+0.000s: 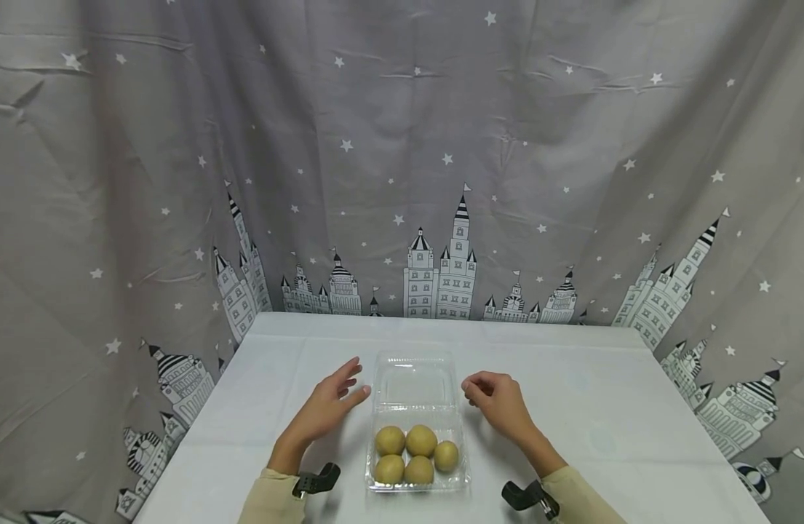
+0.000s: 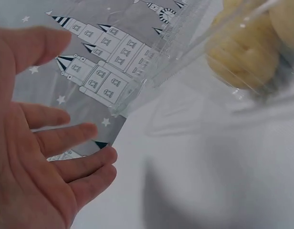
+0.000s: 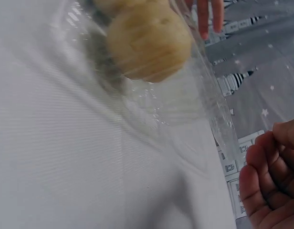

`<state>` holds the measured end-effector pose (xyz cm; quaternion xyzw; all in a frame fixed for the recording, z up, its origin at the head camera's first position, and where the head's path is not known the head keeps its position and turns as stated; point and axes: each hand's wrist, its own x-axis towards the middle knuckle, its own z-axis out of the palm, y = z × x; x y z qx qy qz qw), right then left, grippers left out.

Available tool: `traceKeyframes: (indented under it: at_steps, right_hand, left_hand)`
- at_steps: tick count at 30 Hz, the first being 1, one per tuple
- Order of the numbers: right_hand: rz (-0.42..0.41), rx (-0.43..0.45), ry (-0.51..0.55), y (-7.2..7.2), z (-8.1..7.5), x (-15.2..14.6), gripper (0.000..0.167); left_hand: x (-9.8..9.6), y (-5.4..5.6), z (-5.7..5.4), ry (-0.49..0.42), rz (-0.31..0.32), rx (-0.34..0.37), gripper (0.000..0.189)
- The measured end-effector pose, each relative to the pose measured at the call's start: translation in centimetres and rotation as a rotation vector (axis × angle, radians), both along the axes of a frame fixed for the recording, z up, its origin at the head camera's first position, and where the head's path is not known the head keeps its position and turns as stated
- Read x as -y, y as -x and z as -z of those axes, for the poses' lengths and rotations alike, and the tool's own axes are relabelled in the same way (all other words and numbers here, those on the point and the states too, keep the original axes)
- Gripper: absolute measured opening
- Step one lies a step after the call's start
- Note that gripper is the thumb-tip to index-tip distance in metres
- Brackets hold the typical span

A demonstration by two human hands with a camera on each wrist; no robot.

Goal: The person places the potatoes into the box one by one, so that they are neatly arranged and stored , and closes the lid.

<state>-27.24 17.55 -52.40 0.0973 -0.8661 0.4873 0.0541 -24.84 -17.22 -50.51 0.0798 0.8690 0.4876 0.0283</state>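
Observation:
A clear plastic clamshell box [image 1: 463,477] lies on the table with its lid [image 1: 415,383] folded back, away from me. Several round yellow-brown potatoes [image 1: 420,440] fill its base in two rows. Left of the lid my left hand [image 1: 329,404] hovers with fingers spread, apart from the plastic; the left wrist view shows the bare palm of this hand [image 2: 47,157]. On the lid's other side is my right hand [image 1: 503,404], fingers loosely bent and thumb close to the index finger. Nothing shows in its grasp in the right wrist view, where the fingertips [image 3: 257,164] appear near the lid's edge.
A white cloth covers the table [image 1: 572,407]. Behind and around it hangs a grey curtain [image 1: 388,109] printed with stars and castles. Each wrist carries a black camera mount, the left mount [image 1: 318,480] and the right mount [image 1: 529,498].

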Motion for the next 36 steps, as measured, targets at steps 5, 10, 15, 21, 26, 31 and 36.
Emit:
traceKeyframes:
  at_steps: [5,10,15,21,26,31,36]
  right_hand:
    - [0.059,0.106,0.098,0.8,0.8,0.0,0.012]
    - [0.058,0.198,0.193,1.3,1.7,-0.1,0.020]
    - [0.029,0.262,0.260,1.8,2.4,0.0,0.029]
    - [-0.029,0.301,0.299,1.9,2.7,0.1,0.037]
    - [-0.054,0.312,0.293,1.9,2.4,0.2,0.038]
    - [-0.084,0.252,0.295,1.9,2.1,0.1,0.040]
    - [-0.073,0.228,0.337,1.3,1.3,0.0,0.042]
  left_hand:
    - [-0.4,1.3,0.5,-0.039,-0.015,0.059,0.077]
    - [-0.8,2.2,1.2,-0.061,-0.009,0.097,0.074]
    - [-1.1,2.7,1.9,-0.118,-0.007,0.135,0.065]
    - [-1.4,2.9,2.3,-0.175,-0.001,0.163,0.061]
    - [-1.4,3.0,2.2,-0.188,0.005,0.140,0.061]
    - [-1.2,2.8,1.5,-0.260,0.019,0.123,0.062]
    - [-1.2,2.3,0.3,-0.311,0.038,0.116,0.062]
